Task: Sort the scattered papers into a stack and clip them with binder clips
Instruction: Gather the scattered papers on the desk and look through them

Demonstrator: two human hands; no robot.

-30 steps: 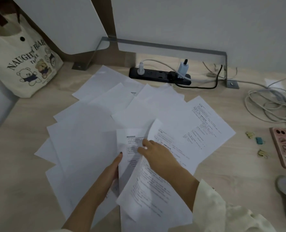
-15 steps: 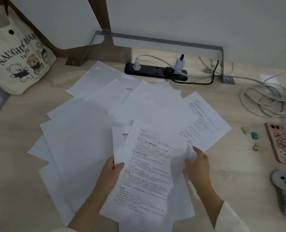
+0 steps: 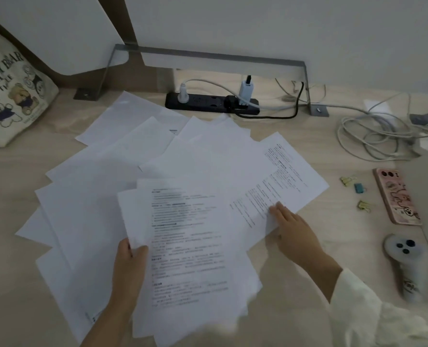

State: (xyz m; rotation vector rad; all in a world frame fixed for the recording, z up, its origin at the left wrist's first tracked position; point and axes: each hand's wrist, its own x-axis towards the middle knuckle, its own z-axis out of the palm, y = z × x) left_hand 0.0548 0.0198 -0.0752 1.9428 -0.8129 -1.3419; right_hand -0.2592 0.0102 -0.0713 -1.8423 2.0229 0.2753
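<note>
Papers [image 3: 158,151] lie fanned across the desk [image 3: 308,266]. The left hand [image 3: 129,266] pinches a printed sheet [image 3: 188,246] by its edge, and the right hand [image 3: 295,231] rests flat-fingered on another. Binder clips [image 3: 358,188] sit beside the phone [image 3: 396,196]; a tote bag [image 3: 10,101] stands far left.

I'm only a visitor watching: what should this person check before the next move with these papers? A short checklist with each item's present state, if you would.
1. Left hand grips the gathered sheets: ok, thumb on top at their left edge.
2. Right hand on the next printed sheet: ok, fingers flat on its near corner.
3. Everything collected: not ok, blank sheets lie fanned out to the left.
4. Gathered edges squared: not ok, they sit askew.
5. Binder clips at hand: ok, three lie right of that printed sheet.
6. Page order: cannot tell, the print is too blurred.
</note>
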